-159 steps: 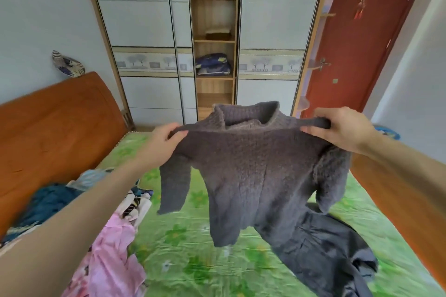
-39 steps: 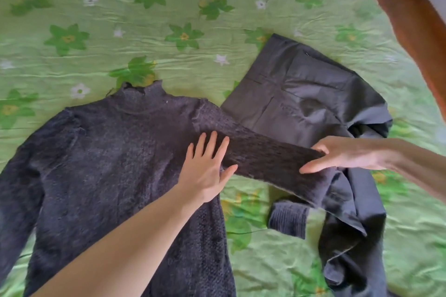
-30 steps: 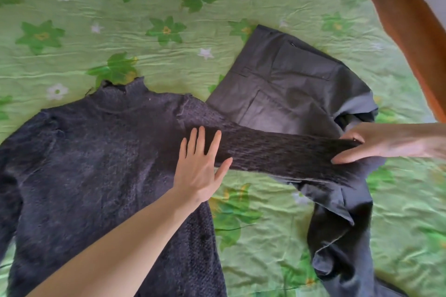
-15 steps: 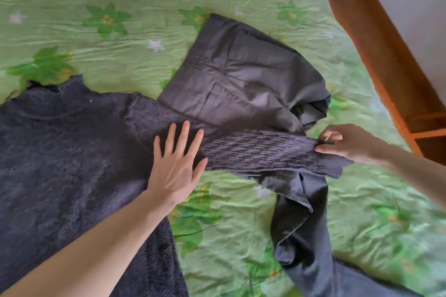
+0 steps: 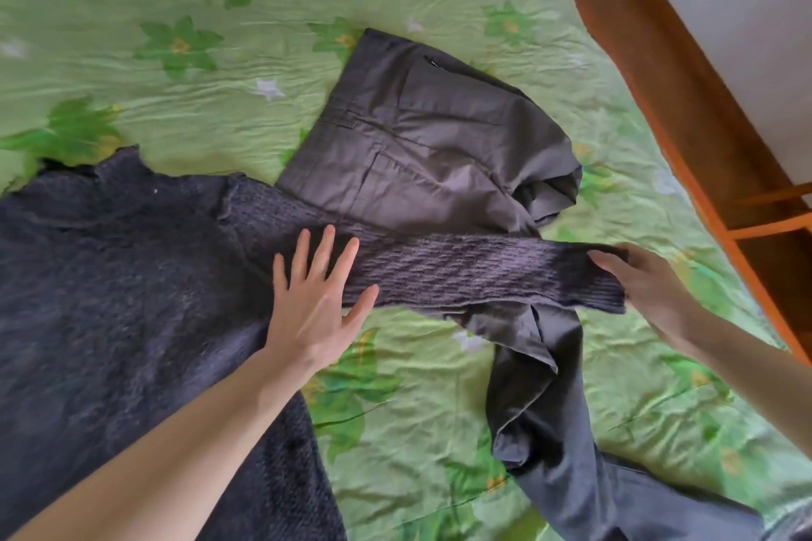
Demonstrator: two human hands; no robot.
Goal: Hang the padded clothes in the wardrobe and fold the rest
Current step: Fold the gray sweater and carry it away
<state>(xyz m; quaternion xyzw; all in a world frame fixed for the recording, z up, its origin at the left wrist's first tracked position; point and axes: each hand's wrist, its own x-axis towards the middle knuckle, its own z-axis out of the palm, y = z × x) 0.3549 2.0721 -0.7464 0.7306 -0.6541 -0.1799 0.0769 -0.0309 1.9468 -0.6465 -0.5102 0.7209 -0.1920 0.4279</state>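
On green floral sheet [image 5: 395,400]: sweater [image 5: 110,299] spread flat, dark, fuzzy, chunky knit; sleeve [image 5: 461,272] stretched rightward across grey trousers [image 5: 422,145], probably to straighten before folding in; left hand [image 5: 314,303] flat, fingers spread, pinning sleeve base so body stays put; right hand [image 5: 646,281] gripping ribbed cuff, fingers curled on it, pulling taut.
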